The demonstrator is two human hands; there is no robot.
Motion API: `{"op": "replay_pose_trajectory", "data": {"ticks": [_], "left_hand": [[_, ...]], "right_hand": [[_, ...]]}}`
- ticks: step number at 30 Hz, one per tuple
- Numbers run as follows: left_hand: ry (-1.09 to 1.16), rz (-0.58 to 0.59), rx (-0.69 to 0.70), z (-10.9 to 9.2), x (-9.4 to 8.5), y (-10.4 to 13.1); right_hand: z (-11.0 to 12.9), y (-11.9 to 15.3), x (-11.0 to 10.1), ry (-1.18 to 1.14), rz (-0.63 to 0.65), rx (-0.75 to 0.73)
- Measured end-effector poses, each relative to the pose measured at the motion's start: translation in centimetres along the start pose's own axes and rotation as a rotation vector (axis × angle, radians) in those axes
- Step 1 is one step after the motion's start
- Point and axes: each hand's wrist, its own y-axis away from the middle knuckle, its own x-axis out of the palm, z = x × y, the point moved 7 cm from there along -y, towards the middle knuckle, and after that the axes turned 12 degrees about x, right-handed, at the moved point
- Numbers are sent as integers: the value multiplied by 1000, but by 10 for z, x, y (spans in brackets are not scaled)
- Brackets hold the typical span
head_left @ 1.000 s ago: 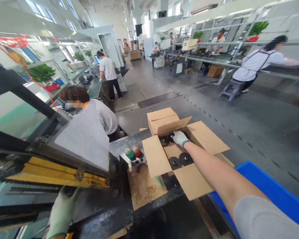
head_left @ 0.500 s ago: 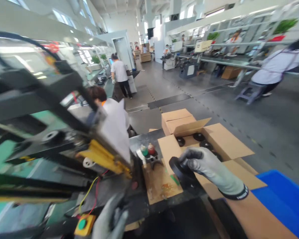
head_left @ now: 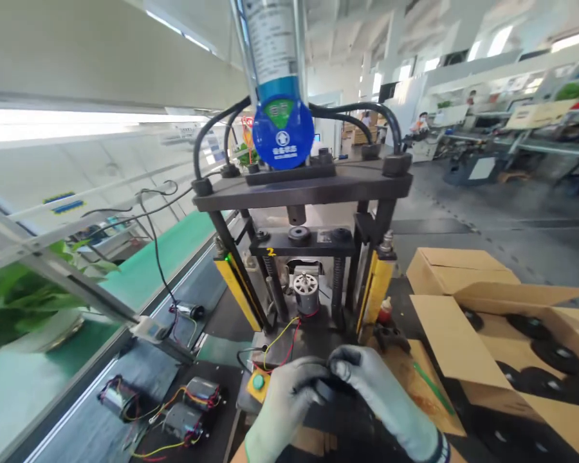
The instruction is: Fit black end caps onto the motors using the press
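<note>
My left hand (head_left: 285, 400), in a grey-white glove, is closed on the near side of the press. My right hand (head_left: 374, 382), gloved too, meets it, fingers bent. Between them they grip a black round flanged part (head_left: 332, 388), mostly hidden by the fingers. Just beyond stands a black press frame (head_left: 302, 190) with yellow side bars. A silver motor (head_left: 306, 294) sits upright on its base under the ram, red and yellow wires trailing toward me. A yellow box with a green button (head_left: 258, 382) is just left of my left hand.
At right, an open carton (head_left: 434, 331) holds several black round parts. A stained board (head_left: 419, 366) lies beside it. Several wired motors (head_left: 183, 421) rest at lower left near the conveyor (head_left: 89, 421). A blue status sign (head_left: 284, 135) hangs over the press.
My view has swung left to face the press. My right hand has brought the black part from beside the carton to the front of the press, and my left hand has joined it.
</note>
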Motion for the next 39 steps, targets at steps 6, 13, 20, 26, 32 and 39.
{"op": "replay_pose_trajectory", "data": {"ticks": [6, 13, 20, 26, 32, 39], "left_hand": [[-158, -242, 50, 22, -49, -31], [-93, -373, 177, 42, -77, -126], [106, -494, 124, 113, -68, -154], [259, -516, 143, 139, -55, -153], [382, -478, 145, 142, -52, -148], [478, -459, 107, 130, -55, -148]], "right_hand": [[10, -33, 14, -43, -195, -170], [73, -129, -11, -55, -394, -495], [59, -186, -19, 0, -423, -498], [43, -195, -23, -3, -400, -504], [33, -197, -27, -40, -398, -511], [32, -197, -27, -65, -429, -512]]}}
